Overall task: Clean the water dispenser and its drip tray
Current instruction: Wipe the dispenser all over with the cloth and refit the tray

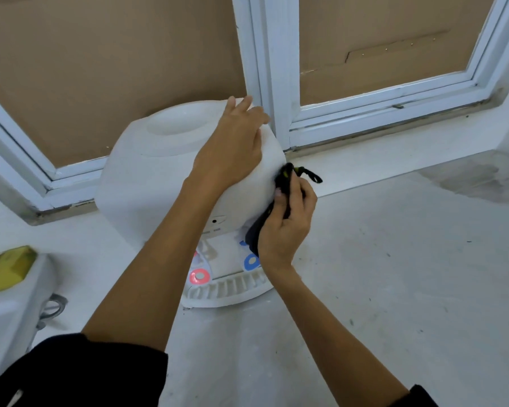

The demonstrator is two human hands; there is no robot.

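The rounded white plastic water dispenser stands upright on the table, left hand spread flat on top, right hand gripping a dark cloth against its right flank, above the white slotted drip tray.

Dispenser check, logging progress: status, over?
Left hand flat on dispenser top. Right hand grips dark cloth against its side. Drip tray untouched, nothing in the way.

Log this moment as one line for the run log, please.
left hand: flat on water dispenser top | right hand: grips dark cloth, wiping dispenser's right side | drip tray: untouched
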